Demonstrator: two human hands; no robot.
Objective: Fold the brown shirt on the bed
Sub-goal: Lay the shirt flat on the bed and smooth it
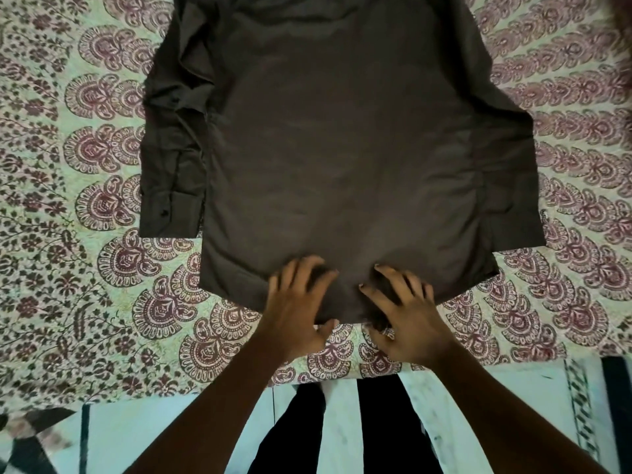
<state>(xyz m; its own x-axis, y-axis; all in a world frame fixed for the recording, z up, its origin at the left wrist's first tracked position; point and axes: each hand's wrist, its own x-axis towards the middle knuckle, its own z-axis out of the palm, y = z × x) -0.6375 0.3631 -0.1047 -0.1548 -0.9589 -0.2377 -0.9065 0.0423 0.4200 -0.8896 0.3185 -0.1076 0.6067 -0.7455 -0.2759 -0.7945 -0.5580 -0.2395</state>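
**Brown shirt (342, 148) laid flat, both hands at the hem**

We have the shirt spread across the patterned bed (85, 302), its top end running out of view and its hem (232, 285) nearest to us. Our left hand (294, 309) and right hand (410, 319) rest side by side on the middle of the hem. Their fingers are spread apart and press the cloth flat. Neither hand is closed around anything, though we cannot tell whether the thumbs reach beneath the edge.

The left sleeve (171, 159) lies straight alongside the body, with its cuff (167, 213) pointing toward us. The right sleeve (509, 172) lies against the other side and, as far as we can judge, partly overlaps the body.

We judge this to be the smoothing step, with no fold made in the body yet. Next we will likely bring each sleeve and side panel in over the back. That calls for gripping the cloth near shoulder and hem together so the edge stays straight, then doubling the hem upward.
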